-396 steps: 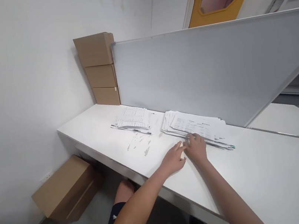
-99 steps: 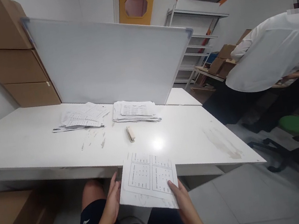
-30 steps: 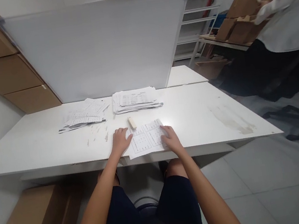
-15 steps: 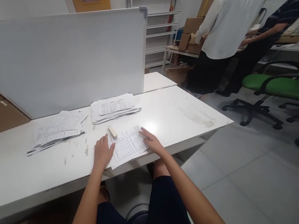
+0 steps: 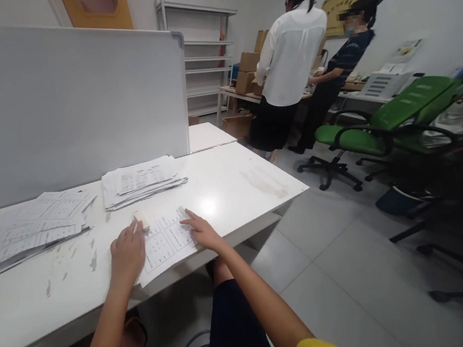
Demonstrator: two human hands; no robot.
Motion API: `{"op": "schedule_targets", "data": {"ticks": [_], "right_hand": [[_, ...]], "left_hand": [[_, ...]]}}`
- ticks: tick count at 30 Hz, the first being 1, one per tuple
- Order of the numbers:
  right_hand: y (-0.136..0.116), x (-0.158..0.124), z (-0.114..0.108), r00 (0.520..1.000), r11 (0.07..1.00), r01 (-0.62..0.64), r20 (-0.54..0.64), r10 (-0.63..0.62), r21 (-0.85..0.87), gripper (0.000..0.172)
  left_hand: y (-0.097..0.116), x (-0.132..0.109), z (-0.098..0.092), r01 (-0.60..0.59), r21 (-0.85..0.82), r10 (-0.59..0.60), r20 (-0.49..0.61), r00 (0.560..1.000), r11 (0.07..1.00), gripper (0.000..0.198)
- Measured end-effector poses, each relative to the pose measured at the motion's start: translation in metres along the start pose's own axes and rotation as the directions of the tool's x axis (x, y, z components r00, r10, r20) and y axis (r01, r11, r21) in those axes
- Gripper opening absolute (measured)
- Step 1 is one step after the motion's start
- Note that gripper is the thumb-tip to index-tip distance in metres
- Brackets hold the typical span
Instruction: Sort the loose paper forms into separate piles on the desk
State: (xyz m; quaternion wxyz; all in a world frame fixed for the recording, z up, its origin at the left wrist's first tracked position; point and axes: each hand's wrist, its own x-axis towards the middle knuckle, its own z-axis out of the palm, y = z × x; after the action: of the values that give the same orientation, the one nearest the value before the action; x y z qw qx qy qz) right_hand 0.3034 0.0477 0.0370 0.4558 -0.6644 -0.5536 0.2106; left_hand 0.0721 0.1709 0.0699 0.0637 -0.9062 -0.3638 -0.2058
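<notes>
A printed sheet with boxed sections lies at the desk's near edge, its front corner sticking out past it. My left hand rests at the sheet's left side, fingertips against a small cream-coloured block; no grip around the block shows, and the thumb is hard to make out. Over the sheet's right part lies my right hand, index finger stretched out and fingers apart, touching the paper near its far right corner.
Behind the sheet sits a thick paper stack, with a looser pile to its left. A whiteboard stands along the desk's back. Two people stand at a far table, near a green chair.
The view has swung right, so the desk appears farther left. My left fingers have shifted onto the cream block's side. My right hand stays on the sheet's right side.
</notes>
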Motion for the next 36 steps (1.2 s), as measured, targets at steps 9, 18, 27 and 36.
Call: {"op": "schedule_targets", "data": {"ticks": [9, 18, 27, 36], "right_hand": [[-0.009, 0.001, -0.003, 1.000, 0.998, 0.011, 0.005, -0.011, -0.059, 0.058], [-0.016, -0.002, -0.007, 1.000, 0.996, -0.014, 0.011, 0.015, -0.085, 0.060], [-0.017, -0.002, -0.008, 1.000, 0.996, -0.014, 0.011, 0.016, -0.089, 0.060], [-0.016, -0.004, -0.004, 1.000, 0.995, -0.016, -0.020, 0.014, -0.098, 0.057]], "left_hand": [[-0.013, 0.010, 0.006, -0.132, -0.053, 0.137, 0.093, 0.986, 0.990, 0.064], [-0.007, 0.010, 0.004, -0.127, -0.074, 0.128, 0.010, 0.992, 0.989, 0.053], [-0.004, 0.012, 0.003, -0.049, -0.100, 0.053, 0.036, 0.998, 0.994, 0.054], [0.001, 0.009, 0.000, -0.032, -0.071, 0.036, 0.060, 0.998, 0.997, 0.055]]}}
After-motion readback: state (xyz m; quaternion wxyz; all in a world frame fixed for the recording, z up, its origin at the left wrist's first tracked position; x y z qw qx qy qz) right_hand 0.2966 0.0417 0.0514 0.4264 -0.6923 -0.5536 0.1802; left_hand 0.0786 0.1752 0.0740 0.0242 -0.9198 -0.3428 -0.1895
